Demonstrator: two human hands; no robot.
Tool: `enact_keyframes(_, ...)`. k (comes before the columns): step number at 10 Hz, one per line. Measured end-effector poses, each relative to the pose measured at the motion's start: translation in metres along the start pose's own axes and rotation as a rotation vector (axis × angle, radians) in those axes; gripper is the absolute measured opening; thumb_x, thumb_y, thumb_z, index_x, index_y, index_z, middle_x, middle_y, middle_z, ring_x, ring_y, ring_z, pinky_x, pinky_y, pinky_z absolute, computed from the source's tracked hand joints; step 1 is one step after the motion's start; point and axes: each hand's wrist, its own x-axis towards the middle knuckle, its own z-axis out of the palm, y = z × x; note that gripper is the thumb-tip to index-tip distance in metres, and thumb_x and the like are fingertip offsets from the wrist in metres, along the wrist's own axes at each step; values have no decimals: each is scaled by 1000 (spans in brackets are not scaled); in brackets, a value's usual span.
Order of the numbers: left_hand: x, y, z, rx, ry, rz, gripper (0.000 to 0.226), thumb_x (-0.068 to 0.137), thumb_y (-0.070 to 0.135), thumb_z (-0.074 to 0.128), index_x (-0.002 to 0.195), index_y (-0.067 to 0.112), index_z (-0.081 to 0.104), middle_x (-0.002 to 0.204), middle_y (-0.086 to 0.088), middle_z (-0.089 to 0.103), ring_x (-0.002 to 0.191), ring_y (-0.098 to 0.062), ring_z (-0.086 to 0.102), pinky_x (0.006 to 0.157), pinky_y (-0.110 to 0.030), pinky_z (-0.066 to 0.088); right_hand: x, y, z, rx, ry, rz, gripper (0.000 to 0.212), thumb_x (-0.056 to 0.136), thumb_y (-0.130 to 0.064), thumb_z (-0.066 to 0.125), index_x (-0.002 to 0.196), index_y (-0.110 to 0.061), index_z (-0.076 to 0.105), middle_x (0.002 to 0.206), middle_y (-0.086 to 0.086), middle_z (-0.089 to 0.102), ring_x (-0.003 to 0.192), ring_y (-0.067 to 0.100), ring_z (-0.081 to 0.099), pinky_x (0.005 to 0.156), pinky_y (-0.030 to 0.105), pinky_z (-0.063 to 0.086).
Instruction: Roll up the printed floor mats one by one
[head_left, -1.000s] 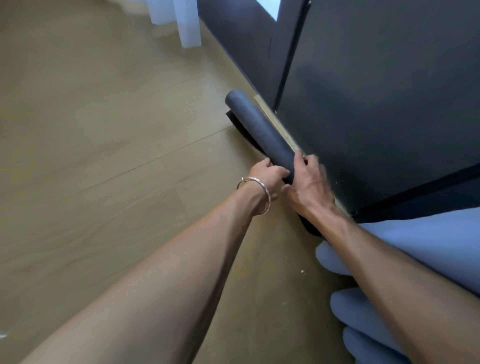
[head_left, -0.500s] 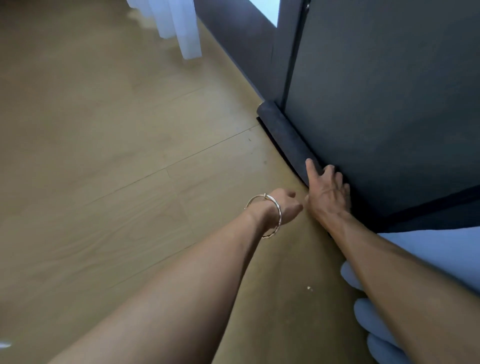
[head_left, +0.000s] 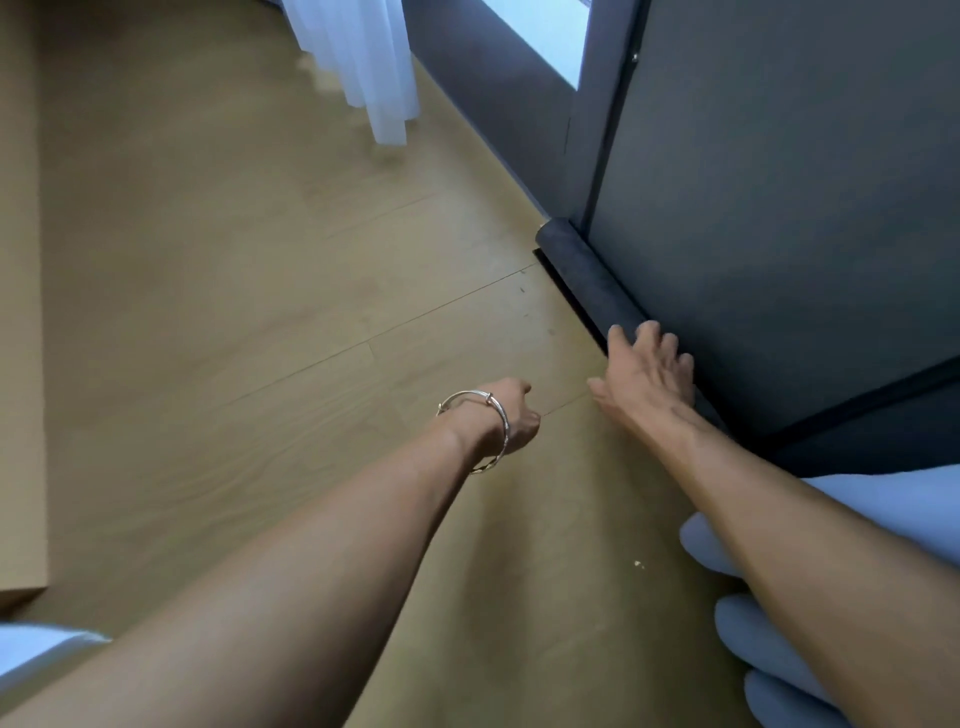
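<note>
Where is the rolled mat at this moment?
In the head view, the rolled mat lies on the floor right of centre, along the foot of the dark wall, with the right hand resting on its near end.

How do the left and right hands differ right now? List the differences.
The left hand has curled fingers; the right hand has them spread. The left hand is clear of the mat, over the floor; the right hand rests on it. Only the left wrist wears a bracelet. Both hold nothing.
</note>
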Motion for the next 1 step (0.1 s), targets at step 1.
enact_keyframes(1,-11,-12,-11,55,82,14,52,96,22,38,147,17,29,142,-12,45,124,-29,48,99,-29,40,-11,-27,-15,38,-33,-115,35,93,-28,44,122,-12,52,131,14,41,115,30,43,90,40,38)
